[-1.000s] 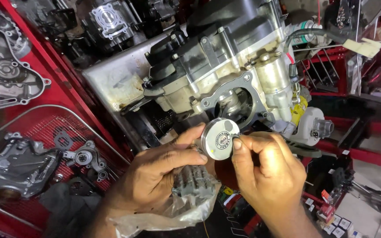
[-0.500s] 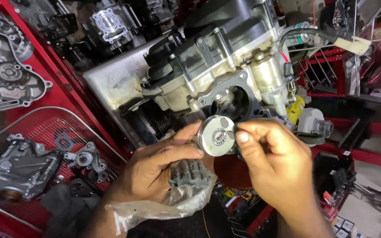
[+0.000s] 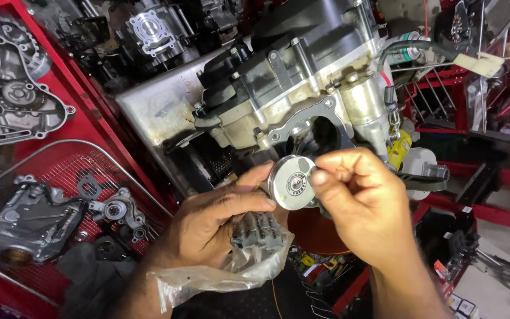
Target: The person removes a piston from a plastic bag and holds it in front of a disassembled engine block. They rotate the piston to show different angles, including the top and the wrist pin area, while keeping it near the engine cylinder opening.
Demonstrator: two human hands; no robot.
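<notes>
My left hand (image 3: 219, 221) grips a shiny round piston (image 3: 291, 184) from the left, thumb and fingers on its side, and also clutches a crumpled clear plastic bag (image 3: 225, 274). My right hand (image 3: 364, 204) pinches the piston's right edge with thumb and fingertips. The piston's flat crown with a round dark mark faces me. Just above the piston is the round cylinder opening (image 3: 320, 133) of a grey and black motorcycle engine (image 3: 302, 77).
A red metal rack (image 3: 66, 159) on the left holds grey engine covers (image 3: 13, 100) and small cast parts (image 3: 36, 218). Another cylinder block (image 3: 149, 29) sits at the top left. Red frames (image 3: 473, 207), a yellow connector (image 3: 399, 147) and hoses crowd the right side.
Both hands have lifted the piston slightly up toward the engine opening. My right hand's fingers have moved over the piston's right edge, covering more of it.
</notes>
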